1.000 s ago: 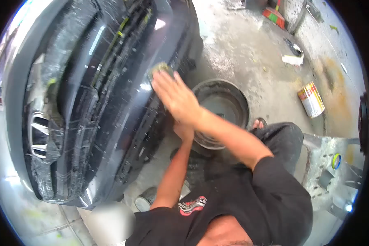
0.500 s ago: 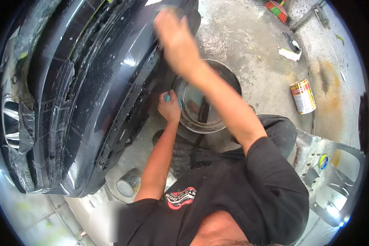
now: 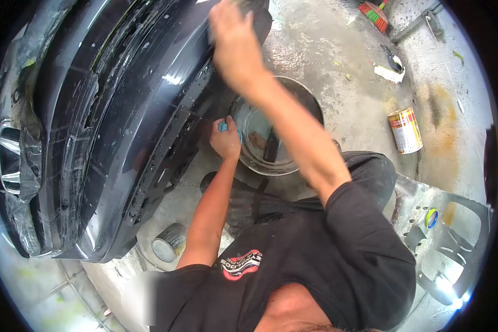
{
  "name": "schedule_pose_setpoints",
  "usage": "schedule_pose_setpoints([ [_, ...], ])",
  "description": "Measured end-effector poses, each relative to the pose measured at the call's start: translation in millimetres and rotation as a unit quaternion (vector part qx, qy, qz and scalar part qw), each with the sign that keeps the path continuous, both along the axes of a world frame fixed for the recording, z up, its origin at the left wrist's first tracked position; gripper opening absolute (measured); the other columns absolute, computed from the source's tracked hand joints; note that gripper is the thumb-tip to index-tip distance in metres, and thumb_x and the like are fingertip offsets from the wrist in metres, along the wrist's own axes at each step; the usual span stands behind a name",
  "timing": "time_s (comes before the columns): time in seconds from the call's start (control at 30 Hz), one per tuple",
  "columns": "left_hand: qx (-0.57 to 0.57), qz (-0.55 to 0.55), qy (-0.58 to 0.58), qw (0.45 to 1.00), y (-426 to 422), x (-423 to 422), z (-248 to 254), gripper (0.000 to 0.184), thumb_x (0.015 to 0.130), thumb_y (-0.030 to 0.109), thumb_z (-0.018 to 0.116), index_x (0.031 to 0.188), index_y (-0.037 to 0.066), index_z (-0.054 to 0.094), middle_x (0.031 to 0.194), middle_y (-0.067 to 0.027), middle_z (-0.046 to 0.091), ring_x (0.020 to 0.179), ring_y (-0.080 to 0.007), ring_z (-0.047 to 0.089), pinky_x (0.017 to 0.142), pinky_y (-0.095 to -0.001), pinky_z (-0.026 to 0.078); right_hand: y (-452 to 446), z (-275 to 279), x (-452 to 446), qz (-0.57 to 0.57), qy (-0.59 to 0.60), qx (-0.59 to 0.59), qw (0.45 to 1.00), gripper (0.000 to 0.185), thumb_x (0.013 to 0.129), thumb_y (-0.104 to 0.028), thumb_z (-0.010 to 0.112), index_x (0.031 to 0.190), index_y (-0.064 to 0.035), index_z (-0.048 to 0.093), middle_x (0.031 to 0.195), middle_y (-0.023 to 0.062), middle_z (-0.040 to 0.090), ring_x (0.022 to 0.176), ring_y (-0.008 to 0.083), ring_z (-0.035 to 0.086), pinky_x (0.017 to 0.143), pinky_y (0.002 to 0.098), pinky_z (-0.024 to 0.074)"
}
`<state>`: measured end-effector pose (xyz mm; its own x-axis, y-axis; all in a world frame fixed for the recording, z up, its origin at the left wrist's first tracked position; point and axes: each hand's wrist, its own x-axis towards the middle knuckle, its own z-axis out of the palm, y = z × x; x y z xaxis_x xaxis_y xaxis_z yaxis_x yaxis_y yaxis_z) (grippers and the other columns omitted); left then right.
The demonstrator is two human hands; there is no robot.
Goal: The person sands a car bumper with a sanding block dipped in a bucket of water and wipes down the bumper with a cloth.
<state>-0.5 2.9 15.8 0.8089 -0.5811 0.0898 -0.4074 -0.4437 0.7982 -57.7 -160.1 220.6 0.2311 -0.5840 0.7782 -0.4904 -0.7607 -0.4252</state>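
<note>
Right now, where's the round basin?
Head view, centre: the round basin sits on the floor, just right of the left hand, partly hidden behind the right forearm.

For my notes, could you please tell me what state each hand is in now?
Left hand: closed around a blue object.
Right hand: blurred, over the dark bumper; its grip cannot be told.
</note>
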Motion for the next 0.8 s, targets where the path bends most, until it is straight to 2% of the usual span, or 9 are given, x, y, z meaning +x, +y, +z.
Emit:
schedule_pose_setpoints([
  [0.03,0.043,-0.011,-0.025,0.999,0.7,10.7,-35.7,0.035,0.09,0.035,0.075,0.102,0.002,0.072,0.097,-0.021,0.075,0.095,-0.0395,0.072,0.083,-0.0493,0.053,32.4,-4.6,3.3,-0.005,0.068,-0.041,0.997,0.053,0.086,-0.009,0.058,0.136,0.0109,0.054,0.148,0.031,0.053,0.141,0.0469,0.049,0.115,0.0632,0.039],
  [0.13,0.007,-0.057,-0.079,0.995,7.9,18.2,-53.9,0.034,0.091,0.033,0.075,0.104,0.002,0.071,0.101,-0.0219,0.075,0.095,-0.039,0.071,0.084,-0.0489,0.053,98.6,-31.5,6.2,0.099,0.037,-0.072,0.992,0.055,0.088,-0.009,0.057,0.139,0.0104,0.052,0.149,0.0288,0.053,0.143,0.0433,0.048,0.116,0.0613,0.0393],
  [0.2,-0.075,-0.096,-0.107,0.987,9.7,16.5,-43.3,0.033,0.092,0.032,0.075,0.104,0.002,0.071,0.102,-0.0223,0.074,0.095,-0.0395,0.071,0.085,-0.0483,0.053,55.5,-35.2,-3.4,0.088,0.043,-0.126,0.987,0.054,0.088,-0.008,0.057,0.139,0.0089,0.053,0.148,0.0277,0.054,0.142,0.0425,0.05,0.116,0.061,0.0394],
  [0.33,0.009,-0.017,-0.001,1.0,0.5,7.1,-11.2,0.036,0.095,0.035,0.072,0.105,0.001,0.073,0.102,-0.023,0.075,0.096,-0.0401,0.071,0.085,-0.0464,0.053,-29.7,-15.7,-10.2,-0.035,-0.033,-0.039,0.998,0.053,0.087,-0.002,0.056,0.139,0.0098,0.054,0.146,0.0293,0.055,0.14,0.0409,0.05,0.114,0.0649,0.0385],
  [0.43,-0.018,-0.025,-0.011,0.999,1.4,7.1,-19.7,0.03,0.092,0.031,0.074,0.099,0.002,0.073,0.1,-0.0208,0.075,0.095,-0.0406,0.071,0.085,-0.048,0.054,45.5,-26.6,1.6,0.006,0.027,-0.034,0.999,0.051,0.091,-0.006,0.056,0.14,0.0086,0.055,0.15,0.0275,0.054,0.141,0.0448,0.05,0.116,0.064,0.0384],
  [0.5,-0.026,-0.079,-0.127,0.988,0.7,15.4,-39.0,0.029,0.091,0.03,0.074,0.099,0.001,0.073,0.106,-0.0199,0.075,0.098,-0.0401,0.071,0.087,-0.0487,0.054,68.3,-34.2,2.0,0.054,0.039,-0.065,0.996,0.051,0.092,-0.01,0.056,0.141,0.0065,0.055,0.15,0.0265,0.054,0.141,0.0439,0.051,0.115,0.0626,0.0404],
  [0.63,-0.009,-0.014,0.0,1.0,0.6,6.3,-12.2,0.032,0.093,0.032,0.073,0.099,0.001,0.072,0.1,-0.0203,0.074,0.099,-0.0399,0.069,0.086,-0.049,0.053,15.2,-33.3,-13.4,0.042,0.04,-0.088,0.994,0.049,0.092,-0.008,0.057,0.139,0.0043,0.057,0.149,0.0254,0.056,0.141,0.0415,0.052,0.116,0.0632,0.0394],
  [0.73,0.0,-0.02,-0.014,1.0,1.2,8.3,-14.0,0.034,0.093,0.033,0.073,0.1,0.0,0.072,0.101,-0.0223,0.075,0.097,-0.0418,0.07,0.086,-0.0492,0.052,-25.1,-15.8,-8.3,-0.017,-0.043,-0.047,0.998,0.048,0.089,-0.003,0.057,0.137,0.0061,0.056,0.146,0.0272,0.057,0.136,0.0437,0.055,0.115,0.0663,0.0383],
  [0.8,-0.003,-0.026,-0.006,1.0,1.9,5.9,-10.3,0.033,0.093,0.033,0.073,0.101,0.0,0.072,0.102,-0.0227,0.075,0.095,-0.0425,0.07,0.086,-0.0493,0.052,4.4,-13.2,-2.2,-0.019,0.02,-0.017,0.999,0.046,0.087,-0.002,0.056,0.131,0.0097,0.056,0.142,0.031,0.056,0.137,0.0451,0.052,0.114,0.0669,0.0384],
])
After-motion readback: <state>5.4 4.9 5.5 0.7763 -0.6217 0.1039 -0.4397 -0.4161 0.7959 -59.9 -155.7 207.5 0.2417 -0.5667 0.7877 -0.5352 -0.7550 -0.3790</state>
